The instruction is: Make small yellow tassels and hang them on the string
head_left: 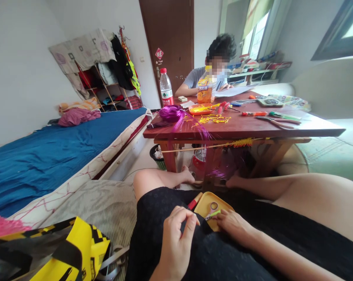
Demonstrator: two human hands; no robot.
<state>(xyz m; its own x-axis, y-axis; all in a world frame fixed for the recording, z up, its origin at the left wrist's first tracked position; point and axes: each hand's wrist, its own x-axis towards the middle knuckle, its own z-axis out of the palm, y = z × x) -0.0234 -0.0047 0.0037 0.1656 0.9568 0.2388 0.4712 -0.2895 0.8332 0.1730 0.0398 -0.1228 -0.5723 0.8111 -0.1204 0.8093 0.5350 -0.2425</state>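
Observation:
My left hand (178, 236) is raised above the black cloth over my lap, thumb and index finger pressed together in a pinch. Whatever is between those fingertips, if anything, is too small to make out. At the yellow tray (202, 200) on my lap, my right hand (233, 225) has its fingers curled at the scissors (213, 207), which have a pinkish ring and a bright green part. The fingers partly cover the scissors. A red object with a tan end (195, 201) lies beside the tray's left edge.
A dark red table (170, 132) ahead carries purple strands (172, 113), yellow pieces (214, 119), pliers (277, 122) and bottles. Across it sits another person (191, 80) with papers. Under the tabletop runs a thin stick (194, 149). A yellow-black bag (73, 249) lies at left, near the bed (77, 148).

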